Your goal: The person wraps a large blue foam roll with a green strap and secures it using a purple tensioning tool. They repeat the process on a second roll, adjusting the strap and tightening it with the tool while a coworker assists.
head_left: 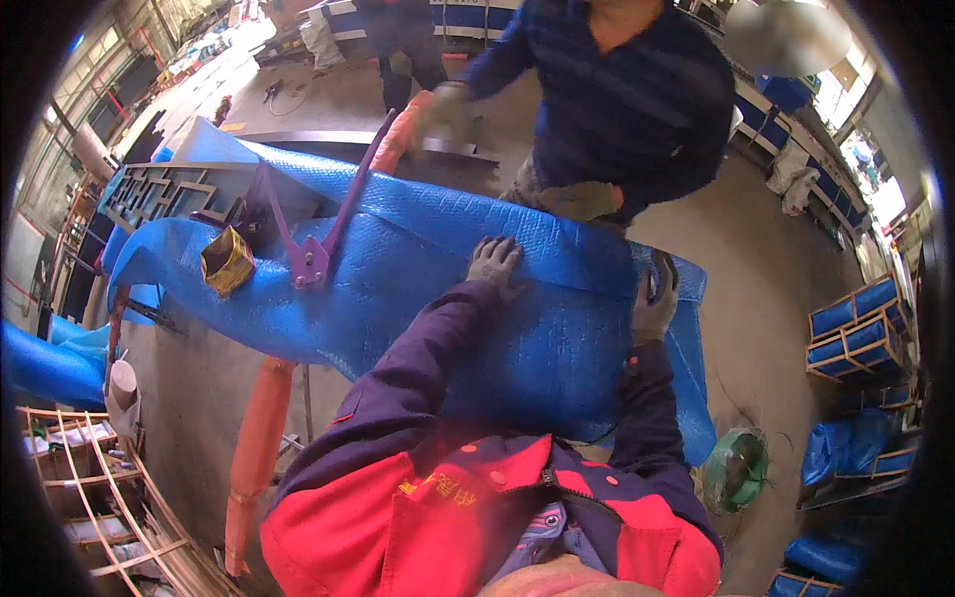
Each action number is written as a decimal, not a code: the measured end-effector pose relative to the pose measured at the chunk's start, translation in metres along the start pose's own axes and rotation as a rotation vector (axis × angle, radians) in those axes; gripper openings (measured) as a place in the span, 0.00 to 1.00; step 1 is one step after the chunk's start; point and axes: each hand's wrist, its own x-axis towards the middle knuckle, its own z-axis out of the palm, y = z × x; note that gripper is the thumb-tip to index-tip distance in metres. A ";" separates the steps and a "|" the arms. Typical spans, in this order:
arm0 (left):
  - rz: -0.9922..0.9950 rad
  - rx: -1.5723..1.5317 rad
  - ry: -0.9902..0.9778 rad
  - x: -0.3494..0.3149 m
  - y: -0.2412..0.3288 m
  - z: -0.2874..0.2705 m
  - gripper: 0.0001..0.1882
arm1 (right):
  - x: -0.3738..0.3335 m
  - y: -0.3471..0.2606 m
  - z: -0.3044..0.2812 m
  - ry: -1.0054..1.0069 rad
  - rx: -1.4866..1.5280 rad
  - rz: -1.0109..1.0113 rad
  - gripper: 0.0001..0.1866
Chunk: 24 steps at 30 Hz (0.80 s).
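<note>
A large sheet of blue bubble wrap (542,343) covers a long piece in front of me and hangs down on my side. My left hand (494,267), in a grey glove, lies on top of the wrap with its fingers spread. At the wrap's right end, my gloved right hand (655,303) curls its fingers around the edge of the sheet. Purple long-handled cutters (310,261) rest on the wrap to the left, beside a yellow-and-dark open box (227,261). Dark metal framework (164,194) shows uncovered at the far left end.
Across from me stands a co-worker (627,109), one gloved hand (582,201) at the wrap, the other blurred near an orange-wrapped bar (398,129). Another orange-wrapped support (257,438) stands left. A green strap coil (736,470) lies right; crated blue bundles (856,333) stand farther right.
</note>
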 end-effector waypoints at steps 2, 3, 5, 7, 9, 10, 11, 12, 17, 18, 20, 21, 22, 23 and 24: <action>0.041 -0.017 0.050 0.000 0.002 0.004 0.41 | 0.009 0.033 -0.011 -0.009 -0.430 0.120 0.32; 0.030 -0.023 0.051 -0.001 0.004 0.006 0.41 | 0.003 0.045 -0.014 -0.066 -0.574 -0.015 0.32; 0.035 -0.028 0.076 0.003 0.004 0.007 0.40 | -0.013 0.057 -0.008 -0.223 -0.872 -0.083 0.31; 0.048 0.017 0.065 0.008 0.001 0.004 0.40 | -0.008 0.057 -0.004 -0.186 -0.804 -0.058 0.32; 0.032 0.055 -0.003 0.010 0.000 0.004 0.40 | -0.011 0.050 -0.008 -0.180 -0.761 -0.017 0.32; 0.018 0.074 -0.052 0.012 0.000 0.005 0.40 | -0.010 0.048 -0.010 -0.155 -0.738 -0.039 0.32; 0.020 0.074 -0.077 0.015 -0.002 0.007 0.40 | -0.011 0.047 -0.011 -0.171 -0.704 0.015 0.32; 0.060 0.080 -0.022 0.014 -0.003 0.008 0.38 | -0.010 0.047 -0.009 -0.150 -0.651 0.001 0.31; 0.052 0.091 -0.047 0.010 0.003 0.010 0.38 | -0.005 0.037 -0.008 -0.193 -0.768 0.051 0.28; 0.046 0.093 -0.044 0.012 0.005 0.008 0.38 | 0.006 0.033 -0.019 -0.306 -0.660 0.140 0.30; 0.033 0.110 -0.064 0.013 0.006 0.003 0.38 | 0.027 0.023 -0.039 -0.498 -0.427 0.256 0.33; 0.041 0.104 -0.045 0.010 0.007 0.002 0.38 | 0.028 0.017 -0.052 -0.495 -0.316 0.272 0.36; 0.032 0.106 -0.047 0.010 0.007 0.003 0.37 | 0.029 0.012 -0.070 -0.476 -0.200 0.259 0.39; 0.042 0.096 -0.014 0.014 0.008 0.004 0.37 | 0.033 0.007 -0.081 -0.446 -0.094 0.246 0.42; 0.028 0.099 -0.033 0.015 0.008 0.006 0.37 | 0.028 0.002 -0.083 -0.432 -0.218 0.248 0.42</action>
